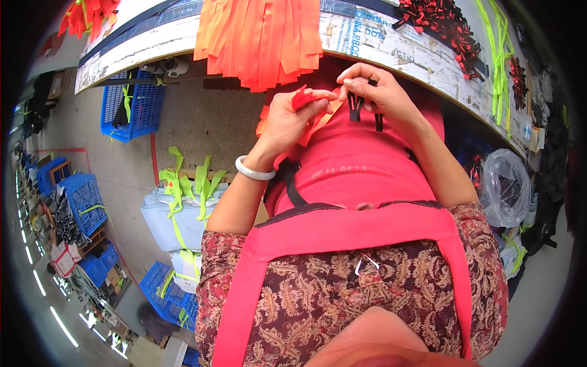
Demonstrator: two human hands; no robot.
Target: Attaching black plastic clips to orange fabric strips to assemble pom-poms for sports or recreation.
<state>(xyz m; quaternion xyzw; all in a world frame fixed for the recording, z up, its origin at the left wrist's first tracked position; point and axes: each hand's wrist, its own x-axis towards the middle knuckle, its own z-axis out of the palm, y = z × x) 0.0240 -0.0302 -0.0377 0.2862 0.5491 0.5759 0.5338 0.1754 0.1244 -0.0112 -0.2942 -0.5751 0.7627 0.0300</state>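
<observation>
Nearest the camera, across the chest, a paisley-patterned shirt (293,306) lies under the straps of a pink apron (361,162), which spreads over the lap. Just beyond, both forearms reach up to a point above the lap, the left wrist circled by a white bangle (252,174). The left hand (290,119) has its fingers curled in, thumb drawn against the index finger, closed on an orange strip (313,131) that trails below it over the apron, with a reddish end poking up above the knuckles. Close beside it, the right hand (382,92) is bent in a pinch, fingertips almost at the left ones, and black strips (354,109) hang from its closed fingers; whether anything sits between those fingertips I cannot tell. Past the hands runs the edge of a worn white table (147,52), where a thick fringe of orange strips (263,43) drapes over the edge, with black-and-red tufts (449,37) and yellow-green strips (498,55) to its right. Off to the right stands a clear plastic bag (506,186). Down on the left floor are grey bundles (177,217) tied with yellow-green bands, and farther away, stacked blue crates (82,202).
</observation>
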